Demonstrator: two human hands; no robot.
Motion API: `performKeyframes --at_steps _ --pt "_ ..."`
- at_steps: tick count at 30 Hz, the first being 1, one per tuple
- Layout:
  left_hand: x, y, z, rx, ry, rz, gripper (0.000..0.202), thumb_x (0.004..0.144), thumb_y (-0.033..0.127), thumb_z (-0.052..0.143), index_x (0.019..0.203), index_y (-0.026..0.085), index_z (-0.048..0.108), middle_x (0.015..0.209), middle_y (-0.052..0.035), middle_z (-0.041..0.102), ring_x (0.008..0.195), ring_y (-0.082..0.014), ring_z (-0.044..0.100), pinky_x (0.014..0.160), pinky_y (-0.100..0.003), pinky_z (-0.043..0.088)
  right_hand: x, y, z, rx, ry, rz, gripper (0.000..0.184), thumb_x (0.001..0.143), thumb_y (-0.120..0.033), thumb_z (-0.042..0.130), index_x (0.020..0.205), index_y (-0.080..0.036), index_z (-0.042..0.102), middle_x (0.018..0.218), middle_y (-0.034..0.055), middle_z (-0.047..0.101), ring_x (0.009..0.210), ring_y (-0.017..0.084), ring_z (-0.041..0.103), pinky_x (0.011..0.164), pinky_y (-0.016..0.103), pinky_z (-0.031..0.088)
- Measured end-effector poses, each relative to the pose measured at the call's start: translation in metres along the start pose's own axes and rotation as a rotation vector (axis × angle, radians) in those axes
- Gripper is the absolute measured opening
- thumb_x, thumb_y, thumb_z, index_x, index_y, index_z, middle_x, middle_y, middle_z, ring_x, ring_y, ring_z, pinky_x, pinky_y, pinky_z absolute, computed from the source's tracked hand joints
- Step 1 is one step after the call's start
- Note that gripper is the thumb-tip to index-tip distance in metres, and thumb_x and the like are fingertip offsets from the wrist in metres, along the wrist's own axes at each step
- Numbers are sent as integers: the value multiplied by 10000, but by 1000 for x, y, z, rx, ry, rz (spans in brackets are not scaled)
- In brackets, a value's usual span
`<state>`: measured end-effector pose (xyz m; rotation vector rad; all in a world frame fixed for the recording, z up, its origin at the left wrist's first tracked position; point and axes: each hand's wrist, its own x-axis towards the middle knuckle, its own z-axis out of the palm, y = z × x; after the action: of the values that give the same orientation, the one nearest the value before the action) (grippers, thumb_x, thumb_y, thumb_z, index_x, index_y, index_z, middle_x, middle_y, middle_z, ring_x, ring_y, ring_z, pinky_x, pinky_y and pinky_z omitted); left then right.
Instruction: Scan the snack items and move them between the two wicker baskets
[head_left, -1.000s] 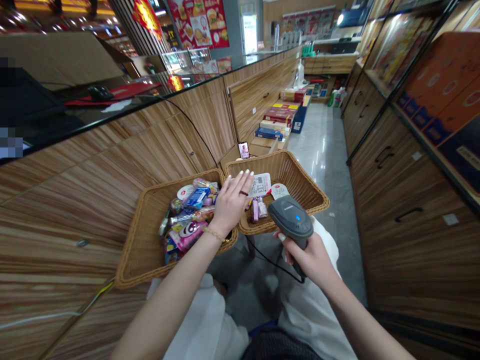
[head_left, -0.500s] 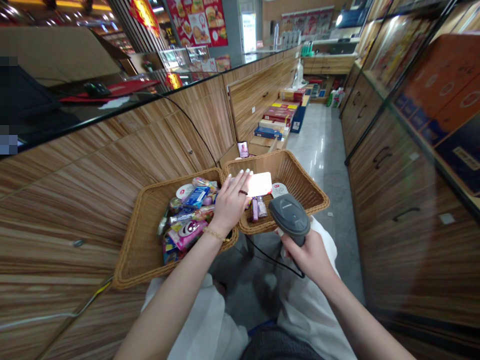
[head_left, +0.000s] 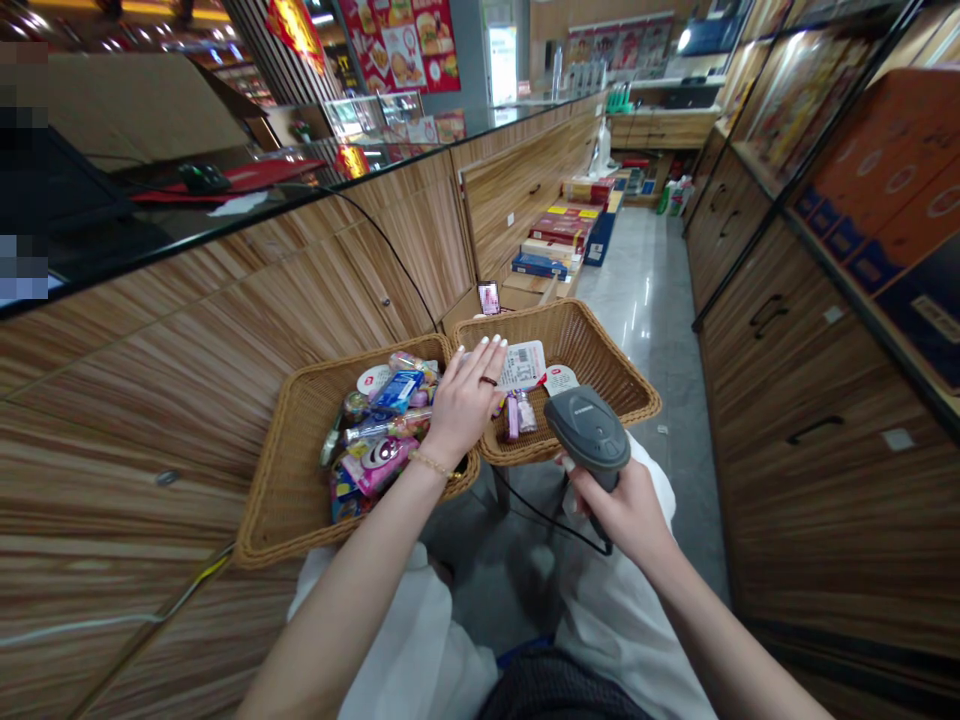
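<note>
Landmark: right basket [head_left: 600, 350]. Labelled pack [head_left: 527, 362] over its left half, barcode face up; scanner [head_left: 589, 425] overlapping its near rim in view. Pack probably light, fairly stiff, slippery; best taken by edges, barcode uncovered. Scanner likely rigid, modest weight; hold by handle. Left hand [head_left: 465, 395] palm down, fingers straight, together across pack; thumb hidden, cannot tell whether grip pinches. Right hand [head_left: 626, 505] on basket's near side, grip wrapped round scanner handle, scanner head angled towards pack.
</note>
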<state>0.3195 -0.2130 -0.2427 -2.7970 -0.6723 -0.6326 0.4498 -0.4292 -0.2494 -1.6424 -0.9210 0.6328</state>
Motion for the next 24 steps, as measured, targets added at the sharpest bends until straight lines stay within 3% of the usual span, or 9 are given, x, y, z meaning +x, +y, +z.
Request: performKeyframes --at_steps 3,6,11,14,18,24 --pt "0 -4 -12 -21 40 -68 748 966 281 626 1625 130 308 1623 -156 456 1522 -265 420 1274 -471 324 0 -1 -4 -19 19 -7 271 818 -438 650 657 -240 558 453 8 634 408 201 630 496 281 507" --pt "-5 -14 -33 -4 106 -232 792 938 288 673 1621 124 307 1610 -187 466 1482 -304 468 1229 -481 384 1 -3 -7 -34 36 -9 284 817 -448 650 645 -234 578 448 12 636 408 202 632 496 280 508" --pt "-33 -48 -67 77 116 -602 822 903 305 690 1612 107 325 1531 -232 539 1378 -404 542 1121 -552 469 2 -2 -10 -16 14 -9 328 827 -452 646 594 -232 578 442 21 634 404 194 627 483 271 505" --pt "-51 -67 -75 114 111 -686 805 909 328 663 1607 98 335 1557 -246 502 1429 -419 486 1163 -581 419 2 2 -11 -7 8 -11 373 838 -460 651 554 -231 571 447 27 632 410 189 624 495 272 507" --pt "-51 -66 -70 87 50 -612 791 931 362 633 1616 112 326 1636 -221 407 1509 -408 387 1233 -607 318 3 6 -16 30 19 -17 428 873 -483 643 540 -222 580 461 34 627 413 181 607 499 279 498" --pt "-3 -32 -43 0 -135 -148 763 940 259 642 1625 177 316 1679 -139 368 1566 -324 315 1301 -573 194 8 7 -28 124 95 -18 353 903 -514 656 789 -181 693 471 -5 617 414 176 587 492 279 488"
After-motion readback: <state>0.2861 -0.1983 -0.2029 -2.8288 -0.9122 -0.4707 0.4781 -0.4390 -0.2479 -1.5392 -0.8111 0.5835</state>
